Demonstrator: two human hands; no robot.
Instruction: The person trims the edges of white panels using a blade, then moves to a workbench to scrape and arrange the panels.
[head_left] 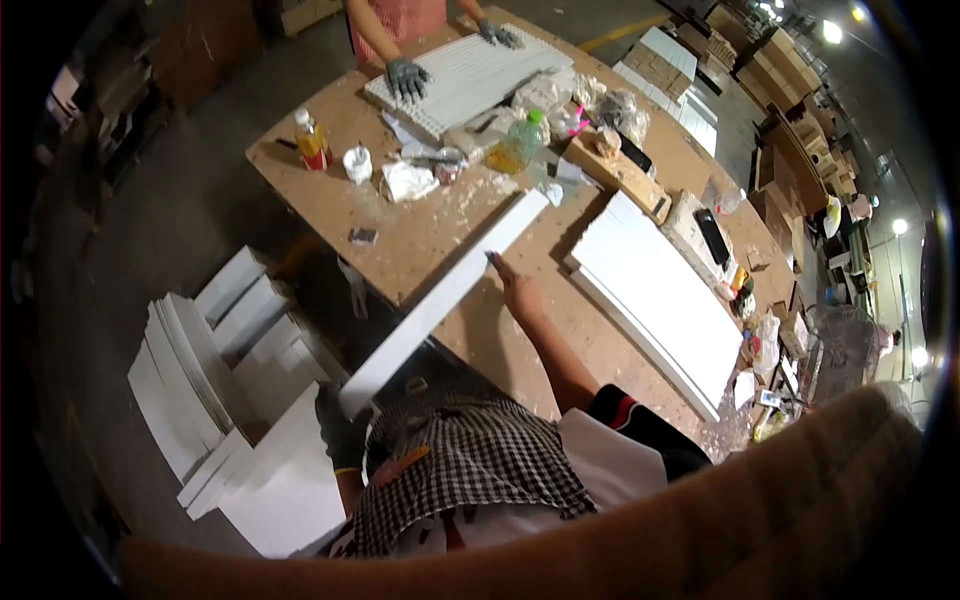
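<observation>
A long white board (445,300) slants from my lap up over the near edge of the table. My left hand (340,422), in a dark glove, is closed around its lower end. Its far end rests over the tabletop. My bare right hand (518,292) is at the board's right edge, fingers pinched together. Something small and dark shows at those fingertips, too small to name. To the right, a stack of white panels (655,300) lies on the table.
Across the table (330,205), a co-worker's gloved hands rest on white slats (470,80). Bottles, including a green-capped bottle (517,142), a white tub (357,164), plastic bags and a wooden block (618,178) clutter the middle. White boards (190,370) are stacked at lower left.
</observation>
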